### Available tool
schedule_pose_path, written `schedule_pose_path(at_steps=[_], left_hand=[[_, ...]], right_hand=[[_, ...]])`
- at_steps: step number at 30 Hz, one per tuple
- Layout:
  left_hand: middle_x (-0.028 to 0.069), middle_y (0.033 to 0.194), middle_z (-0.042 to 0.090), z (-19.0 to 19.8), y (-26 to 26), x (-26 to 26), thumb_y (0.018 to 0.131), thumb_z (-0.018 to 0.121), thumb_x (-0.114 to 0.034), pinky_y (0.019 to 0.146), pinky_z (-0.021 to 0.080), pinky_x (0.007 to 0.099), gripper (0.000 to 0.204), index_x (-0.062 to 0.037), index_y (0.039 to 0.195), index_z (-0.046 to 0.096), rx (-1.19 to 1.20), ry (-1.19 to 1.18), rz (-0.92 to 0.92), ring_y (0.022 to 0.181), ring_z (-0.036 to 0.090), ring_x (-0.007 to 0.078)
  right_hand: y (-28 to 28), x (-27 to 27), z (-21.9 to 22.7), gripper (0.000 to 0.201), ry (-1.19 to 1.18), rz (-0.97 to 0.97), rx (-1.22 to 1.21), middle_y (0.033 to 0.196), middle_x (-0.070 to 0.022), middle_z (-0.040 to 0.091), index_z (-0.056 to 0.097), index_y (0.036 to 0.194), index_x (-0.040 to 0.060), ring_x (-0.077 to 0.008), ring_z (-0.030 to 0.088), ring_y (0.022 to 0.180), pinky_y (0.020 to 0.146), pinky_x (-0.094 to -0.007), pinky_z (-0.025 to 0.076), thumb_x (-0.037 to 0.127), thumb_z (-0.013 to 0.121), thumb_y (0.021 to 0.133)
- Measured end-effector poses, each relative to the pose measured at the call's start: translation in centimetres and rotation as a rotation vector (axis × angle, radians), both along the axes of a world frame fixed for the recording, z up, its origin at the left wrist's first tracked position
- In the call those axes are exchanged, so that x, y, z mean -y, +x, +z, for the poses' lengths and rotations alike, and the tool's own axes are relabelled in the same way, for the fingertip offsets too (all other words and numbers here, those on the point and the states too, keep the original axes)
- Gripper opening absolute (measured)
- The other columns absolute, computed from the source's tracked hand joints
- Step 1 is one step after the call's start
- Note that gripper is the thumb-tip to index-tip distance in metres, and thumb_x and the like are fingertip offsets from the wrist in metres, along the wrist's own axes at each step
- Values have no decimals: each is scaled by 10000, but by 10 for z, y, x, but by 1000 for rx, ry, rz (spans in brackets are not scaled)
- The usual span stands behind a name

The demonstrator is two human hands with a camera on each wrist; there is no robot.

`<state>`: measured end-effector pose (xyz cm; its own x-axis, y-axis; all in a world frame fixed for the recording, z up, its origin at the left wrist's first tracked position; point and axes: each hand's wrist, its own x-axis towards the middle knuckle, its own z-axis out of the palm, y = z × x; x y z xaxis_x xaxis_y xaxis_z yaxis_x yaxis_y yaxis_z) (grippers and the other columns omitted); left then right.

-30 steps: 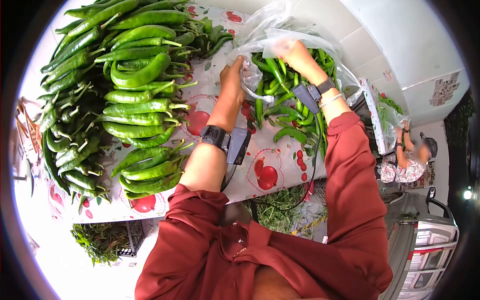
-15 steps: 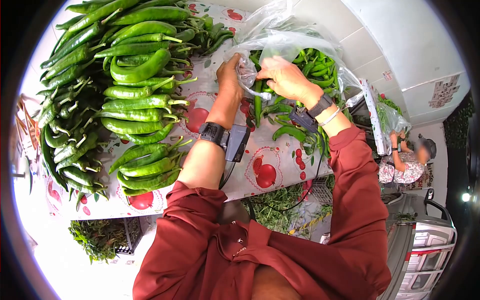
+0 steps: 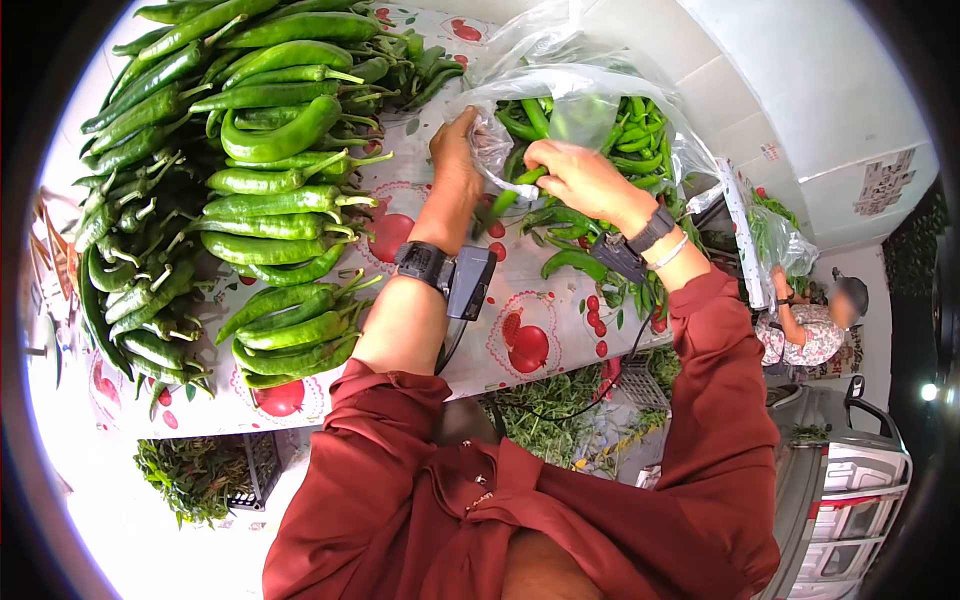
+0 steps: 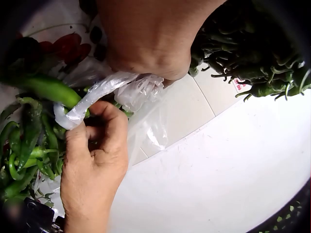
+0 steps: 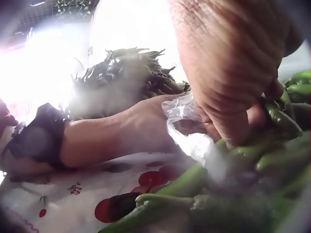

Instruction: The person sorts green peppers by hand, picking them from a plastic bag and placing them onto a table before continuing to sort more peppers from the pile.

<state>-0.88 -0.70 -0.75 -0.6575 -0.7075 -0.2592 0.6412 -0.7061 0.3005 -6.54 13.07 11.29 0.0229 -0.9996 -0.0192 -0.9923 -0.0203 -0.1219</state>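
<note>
My left hand (image 3: 453,155) grips the gathered edge of a clear plastic bag (image 3: 488,140) on the table. At the bag's mouth, my right hand (image 3: 585,180) pinches a long green pepper (image 3: 503,205) close to the twisted rim. In the left wrist view the rolled bag rim (image 4: 90,99) crosses in front of that pepper (image 4: 48,88), right at the thumb and forefinger of the right hand (image 4: 95,170). Smaller green peppers (image 3: 640,140) fill the bag, and loose ones (image 3: 575,262) lie before it. The left fingertips are hidden by plastic.
A tall stack of large green peppers (image 3: 270,210) takes up the table's left side. The tablecloth (image 3: 450,345) has a pomegranate print. Below the front edge stand a crate of greens (image 3: 200,480) and scattered leaves (image 3: 545,415). Another person (image 3: 815,325) is at far right.
My right hand has come out from deep in the bag toward its near left rim, and the pepper there now tilts at its fingers. The left hand stays nearly in place, holding the bag.
</note>
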Motion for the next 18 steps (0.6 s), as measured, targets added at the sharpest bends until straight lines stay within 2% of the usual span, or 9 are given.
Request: schedule_pose_path(at_steps=[1, 2, 3, 5, 6, 11, 14, 15, 18], left_hand=[[60, 745, 541, 0, 0, 0, 816, 543, -155, 596, 451, 314, 139, -18, 844, 545, -3, 0, -1, 652, 528, 182], [60, 748, 544, 0, -1, 0, 810, 553, -146, 602, 456, 311, 137, -16, 851, 546, -12, 16, 5, 657, 530, 178], [60, 752, 547, 1, 1, 0, 804, 564, -137, 607, 462, 307, 137, -13, 858, 548, -22, 31, 11, 661, 533, 174], [61, 763, 551, 4, 4, 0, 797, 574, -126, 617, 468, 301, 137, -10, 866, 548, 0, 48, 1, 667, 536, 168], [62, 774, 554, 5, 6, -1, 790, 583, -116, 626, 474, 294, 140, -8, 873, 549, 24, 62, -8, 673, 539, 163], [71, 809, 561, 11, 8, -3, 786, 586, -99, 634, 480, 276, 139, -6, 881, 548, -72, 91, 8, 682, 546, 155], [71, 813, 564, 17, 12, -5, 777, 590, -95, 626, 481, 277, 146, -4, 882, 546, -63, 105, 1, 690, 551, 159], [67, 808, 567, 16, 12, -5, 770, 595, -96, 615, 481, 279, 154, -1, 880, 544, -34, 103, -18, 697, 556, 161], [68, 788, 573, 2, 2, 1, 761, 602, -98, 601, 459, 263, 163, -2, 887, 560, -111, 56, -33, 689, 550, 154]], right_hand=[[1, -2, 3, 252, -42, -37, 96, 851, -73, 524, 468, 952, 48, -210, 544, 728, 664, -327, 445, 1, 570, 727], [1, -8, 10, 197, -39, -135, 178, 869, -101, 538, 492, 931, 42, -248, 552, 755, 679, -331, 441, 44, 565, 749], [0, -10, 12, 197, -38, -135, 176, 869, -101, 538, 492, 931, 42, -248, 552, 755, 679, -331, 441, 44, 565, 749], [-5, -16, 18, 205, -180, -242, 260, 831, -87, 528, 518, 947, 28, -193, 537, 705, 649, -296, 431, 36, 566, 748], [-7, -19, 23, 209, -142, -297, 207, 817, -82, 520, 541, 955, 14, -162, 515, 673, 627, -276, 419, 30, 565, 748], [-22, -28, 31, 207, -232, -252, 213, 811, -73, 524, 550, 965, 13, -142, 500, 649, 612, -264, 413, 40, 561, 759], [-27, -30, 38, 208, -240, -446, 306, 830, -71, 581, 550, 1002, 24, -123, 504, 639, 618, -255, 422, 69, 542, 799], [-30, -30, 37, 208, -239, -447, 308, 830, -71, 581, 550, 1002, 24, -123, 504, 639, 618, -255, 422, 69, 542, 799], [-45, -22, 27, 232, -479, -368, 325, 763, -51, 586, 539, 1039, 27, -85, 491, 597, 568, -224, 415, 99, 537, 818]])
